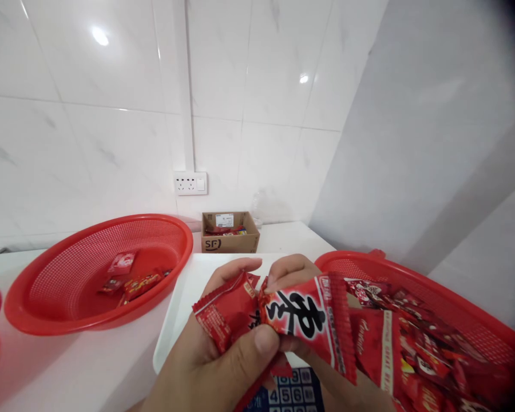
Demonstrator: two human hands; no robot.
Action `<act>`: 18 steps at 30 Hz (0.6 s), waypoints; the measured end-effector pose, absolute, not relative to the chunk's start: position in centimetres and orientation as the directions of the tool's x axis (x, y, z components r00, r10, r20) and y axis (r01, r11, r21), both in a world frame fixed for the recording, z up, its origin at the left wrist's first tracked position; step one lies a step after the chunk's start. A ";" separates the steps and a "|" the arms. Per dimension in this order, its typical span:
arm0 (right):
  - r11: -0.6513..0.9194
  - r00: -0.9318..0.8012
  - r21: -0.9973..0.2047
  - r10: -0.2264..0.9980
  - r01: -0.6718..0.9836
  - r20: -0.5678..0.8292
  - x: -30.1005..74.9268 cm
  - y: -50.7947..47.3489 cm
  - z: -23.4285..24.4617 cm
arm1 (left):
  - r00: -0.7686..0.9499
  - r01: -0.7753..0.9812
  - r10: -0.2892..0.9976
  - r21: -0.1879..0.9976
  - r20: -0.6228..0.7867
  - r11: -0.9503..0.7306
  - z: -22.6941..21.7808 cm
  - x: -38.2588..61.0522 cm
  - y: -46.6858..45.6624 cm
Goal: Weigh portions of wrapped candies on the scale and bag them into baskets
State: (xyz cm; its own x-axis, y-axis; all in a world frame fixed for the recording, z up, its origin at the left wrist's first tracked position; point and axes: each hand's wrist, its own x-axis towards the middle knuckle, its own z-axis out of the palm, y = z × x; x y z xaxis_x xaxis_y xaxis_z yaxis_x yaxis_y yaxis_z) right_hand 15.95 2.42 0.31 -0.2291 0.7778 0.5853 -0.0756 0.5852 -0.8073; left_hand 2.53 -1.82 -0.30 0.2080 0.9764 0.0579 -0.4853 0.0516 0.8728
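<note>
Close in front of me, my left hand (pixel 210 360) is closed around a red snack packet (pixel 229 313) with crimped ends. Its thumb also presses against the edge of a second red snack packet (pixel 311 315), which bears large black characters. My right hand (pixel 294 269) pinches this second packet, fingers over the top and behind it. The two packets meet at the middle. More red wrapping shows below the left thumb, but I cannot make out whether it is another packet. Under the hands lie a white tray (pixel 178 320) and a blue number keypad (pixel 289 395), partly covered.
To the left stands a red mesh basket (pixel 47 297) with several packets (pixel 141 284) inside. Another red basket (pixel 438 280), filled with red packets (pixel 429 349), is at the right. A cardboard box (pixel 236 244) stands at the back, by the tiled wall (pixel 261 154).
</note>
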 end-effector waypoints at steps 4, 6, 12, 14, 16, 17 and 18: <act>0.626 -0.142 -0.779 0.770 -0.021 0.623 15.4 0.9 0.9 | 0.236 -0.513 0.971 0.854 0.042 0.088 -0.3 2.4 -1.7; 0.610 -0.162 -0.792 0.778 -0.036 0.607 15.5 0.6 1.1 | 0.263 -0.541 0.963 0.835 0.057 0.098 -0.2 2.3 -1.5; 0.590 -0.237 -0.801 0.767 -0.101 0.596 16.0 1.6 0.9 | 0.294 -0.564 0.953 0.818 0.071 0.113 0.1 2.0 -1.3; 0.602 -0.217 -0.791 0.762 -0.112 0.611 15.9 1.5 0.8 | 0.280 -0.553 0.958 0.827 0.068 0.103 0.1 1.9 -1.3; 0.618 -0.141 -0.780 0.767 -0.100 0.626 15.6 1.2 0.6 | 0.263 -0.564 0.962 0.820 0.068 0.097 0.0 1.8 -1.3; 0.633 -0.088 -0.768 0.763 -0.095 0.640 15.5 1.0 0.5 | 0.261 -0.576 0.963 0.811 0.063 0.103 0.0 1.8 -1.4; 0.650 -0.041 -0.754 0.754 -0.092 0.655 15.4 0.9 0.3 | 0.264 -0.588 0.963 0.800 0.056 0.115 0.0 1.9 -1.3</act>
